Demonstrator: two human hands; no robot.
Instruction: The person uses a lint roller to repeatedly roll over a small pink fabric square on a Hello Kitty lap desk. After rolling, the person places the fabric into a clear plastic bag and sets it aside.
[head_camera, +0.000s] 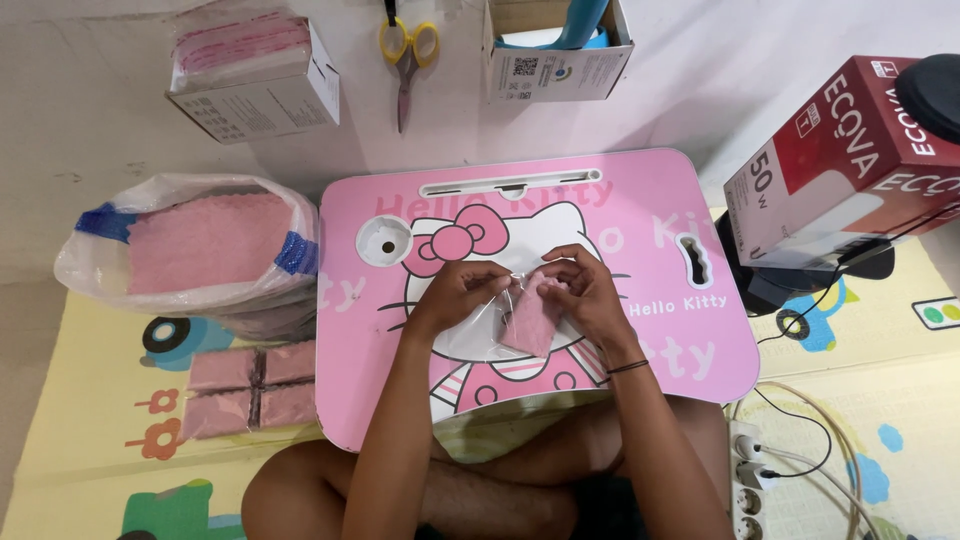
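- Pink cloth (530, 322) half inside a clear bag (478, 330), both pinched between the two hands over the middle of the pink lap desk (650, 340).
- Left hand (455, 293) curled shut on the bag's top edge, thumb side toward the cloth.
- Right hand (585, 290) closed on the cloth's upper end, fingertips nearly touching the left's; dark band on that wrist.
- Out past the left hand: big plastic sack (190, 250) of pink cloths, then bundled packs (250, 388) on the mat nearer the knee.
- Beyond both hands: scissors (407, 55), two open boxes (255, 75).
- Off past the right hand: red carton (840, 160), cables, power strip (748, 480).
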